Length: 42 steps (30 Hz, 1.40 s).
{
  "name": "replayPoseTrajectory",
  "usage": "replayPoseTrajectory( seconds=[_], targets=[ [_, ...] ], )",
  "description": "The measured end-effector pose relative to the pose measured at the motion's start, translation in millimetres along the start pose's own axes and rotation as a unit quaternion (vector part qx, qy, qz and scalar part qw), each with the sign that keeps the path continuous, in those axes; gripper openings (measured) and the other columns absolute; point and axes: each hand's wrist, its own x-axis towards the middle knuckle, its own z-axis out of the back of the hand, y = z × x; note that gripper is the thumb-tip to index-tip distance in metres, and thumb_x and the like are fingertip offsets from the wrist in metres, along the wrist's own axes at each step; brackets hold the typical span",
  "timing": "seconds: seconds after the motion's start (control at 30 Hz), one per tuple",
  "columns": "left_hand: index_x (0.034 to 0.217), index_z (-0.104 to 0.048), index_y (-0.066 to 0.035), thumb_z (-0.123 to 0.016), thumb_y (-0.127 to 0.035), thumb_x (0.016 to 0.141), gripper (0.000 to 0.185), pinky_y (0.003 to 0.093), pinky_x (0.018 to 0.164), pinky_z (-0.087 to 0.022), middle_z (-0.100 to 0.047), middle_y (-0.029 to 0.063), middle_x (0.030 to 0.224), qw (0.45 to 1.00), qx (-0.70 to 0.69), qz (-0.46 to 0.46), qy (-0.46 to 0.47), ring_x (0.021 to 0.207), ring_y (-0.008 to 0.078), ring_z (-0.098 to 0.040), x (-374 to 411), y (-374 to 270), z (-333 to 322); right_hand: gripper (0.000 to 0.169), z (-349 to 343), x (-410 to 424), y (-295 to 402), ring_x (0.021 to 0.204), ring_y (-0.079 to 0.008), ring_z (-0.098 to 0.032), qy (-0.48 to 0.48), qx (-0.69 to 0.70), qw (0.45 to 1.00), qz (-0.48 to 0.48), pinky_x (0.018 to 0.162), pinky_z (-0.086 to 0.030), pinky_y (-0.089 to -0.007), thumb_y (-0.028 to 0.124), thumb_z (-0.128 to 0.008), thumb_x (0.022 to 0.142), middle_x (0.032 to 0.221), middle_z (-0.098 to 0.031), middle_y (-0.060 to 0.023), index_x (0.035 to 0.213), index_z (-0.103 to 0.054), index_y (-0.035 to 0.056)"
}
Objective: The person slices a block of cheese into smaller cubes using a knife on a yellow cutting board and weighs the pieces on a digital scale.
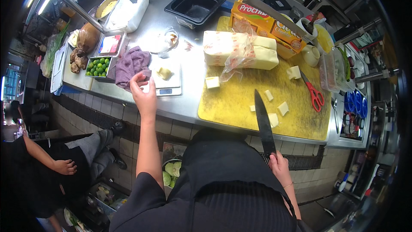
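Observation:
My left hand (144,98) hovers by the front of a white digital kitchen scale (172,80), fingers apart and nothing in them. On the scale lies a lump of pale yellow cheese (163,73). A crumpled purple cloth (132,66) sits just behind and left of that hand. My right hand (279,165) grips a large dark-bladed knife (266,125), its tip pointing away over the yellow cutting board (231,103). Cut cheese pieces (283,108) lie around the blade. Behind them rests a big cheese block (238,51), partly in its plastic wrapper.
Red-handled scissors (313,95) lie at the board's right, before a cheddar box (267,27). A black container (195,4), a white plastic tub (128,13) and a metal tray of limes (99,67) stand on the steel counter. Another person (58,174) is at the left.

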Motion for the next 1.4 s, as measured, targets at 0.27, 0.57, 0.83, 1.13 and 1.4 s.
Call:
replayPoseTrajectory(
  seconds=[0.27,0.57,0.83,1.13,1.4],
  targets=[
    [0.121,-0.052,-0.004,-0.071,-0.016,0.085,0.042,0.0331,0.082,-0.043,-0.057,0.008,0.111,0.999,-0.028,0.029,0.019,0.092,0.0167,-0.056,2,-1,7,0.024,0,3,1,0.049,-0.0126,-0.048,-0.046,0.043,0.998,-0.008,0.048,-0.038,-0.0278,0.02,-0.05,0.101,0.058,-0.051,-0.0056,0.094,-0.056,-0.003],
    [0.136,-0.048,-0.013,-0.078,-0.019,0.074,0.07,0.0423,0.085,-0.047,-0.059,0.0138,0.109,0.968,0.149,-0.154,0.134,0.099,0.0309,-0.058,21,-23,-16,0.025,1,0,2,0.052,-0.0185,-0.052,-0.051,0.031,0.998,-0.003,0.051,-0.041,-0.0321,0.02,-0.053,0.099,0.059,-0.051,-0.0121,0.093,-0.055,-0.0038],
    [0.105,-0.061,-0.006,-0.073,-0.013,0.076,0.032,0.0409,0.079,-0.048,-0.062,0.0137,0.095,0.955,0.159,-0.157,0.196,0.091,0.0325,-0.061,32,-17,-23,0.021,12,-7,-1,0.061,-0.036,-0.057,-0.061,0.034,0.998,-0.003,0.056,-0.043,-0.0384,0.018,-0.052,0.1,0.068,-0.056,-0.0185,0.093,-0.054,-0.0016],
    [0.111,-0.06,-0.004,-0.069,-0.007,0.083,0.03,0.0377,0.082,-0.048,-0.063,0.0132,0.105,0.955,0.073,-0.168,0.234,0.096,0.0279,-0.062,39,-162,-27,0.023,26,-35,-50,0.059,-0.032,-0.06,-0.192,0.091,0.976,-0.057,0.055,-0.045,-0.0364,0.019,-0.054,0.098,0.067,-0.058,-0.0177,0.1,-0.055,-0.0041],
    [0.109,-0.059,-0.009,-0.071,-0.018,0.076,0.036,0.0429,0.086,-0.046,-0.059,0.011,0.102,0.784,-0.034,-0.474,0.4,0.101,0.0308,-0.057,-111,-302,-194,0.023,34,-47,-79,0.052,-0.0219,-0.054,-0.254,0.126,0.955,-0.081,0.052,-0.043,-0.0328,0.018,-0.053,0.099,0.061,-0.054,-0.0135,0.097,-0.054,-0.0046]
  ],
)
